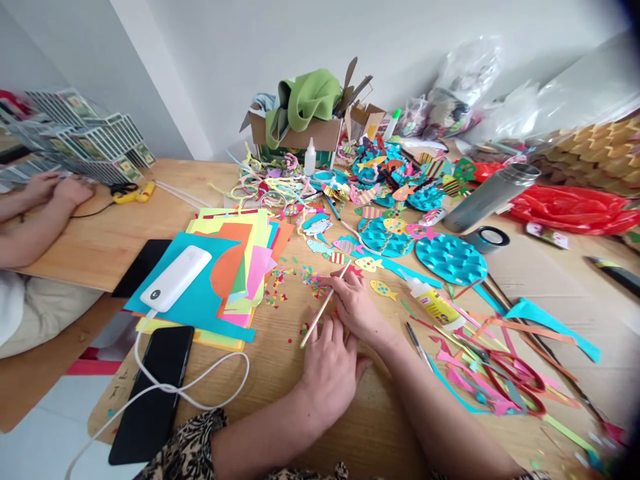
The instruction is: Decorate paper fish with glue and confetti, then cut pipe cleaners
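A thin pale wooden stick (327, 303) slants across the middle of the table, gripped in the fingers of my right hand (357, 307). Its lower end rests beside the fingertips of my left hand (330, 370). That left hand is closed, its curled fingers tucked against the right one; what they hold is hidden. A bit of red shows between the two hands. Just beyond my fingers lie small cut-paper fish, including a yellow dotted fish (369, 265) and another yellow fish (383, 290). Tiny coloured paper bits (280, 283) are scattered left of my hands.
Coloured paper sheets (187, 293) lie left under a white power bank (176, 277), near a black phone (150, 393). At right are a glue bottle (437, 303), red-handled scissors (515, 380), paper strips and a steel flask (493, 197). A co-worker's hands (65, 190) are far left.
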